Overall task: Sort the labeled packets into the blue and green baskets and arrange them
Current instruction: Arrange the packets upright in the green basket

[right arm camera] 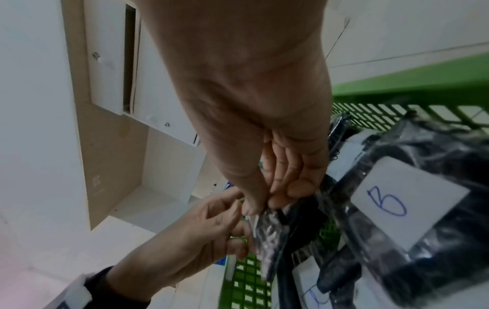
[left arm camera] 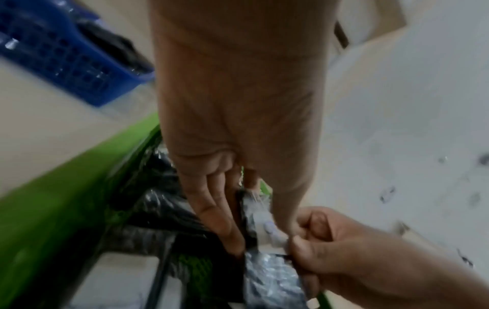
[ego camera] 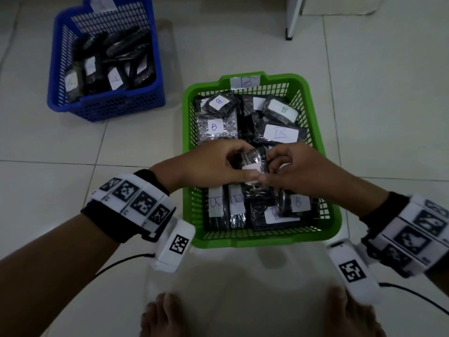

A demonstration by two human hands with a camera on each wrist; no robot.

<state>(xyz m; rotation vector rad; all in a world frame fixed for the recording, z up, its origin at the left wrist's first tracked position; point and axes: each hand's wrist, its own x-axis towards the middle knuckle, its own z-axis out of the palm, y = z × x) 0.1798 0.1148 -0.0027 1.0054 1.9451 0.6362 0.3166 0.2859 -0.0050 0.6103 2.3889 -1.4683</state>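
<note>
One packet (ego camera: 252,164) is being pinched by both the left hand (ego camera: 209,164) and right hand (ego camera: 303,169) above the green basket (ego camera: 323,152); if tugged unevenly, the slick wrapper is likely being risked slipping or tearing.

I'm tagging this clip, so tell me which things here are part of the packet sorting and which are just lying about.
Part of the job:
- green basket, marked B
- blue basket
- B-labelled packets in the green basket
- dark packets in the blue basket
- held packet, in the grip of left hand and right hand

Just lying about:
- white furniture
- wrist cables
- tiled floor
</note>
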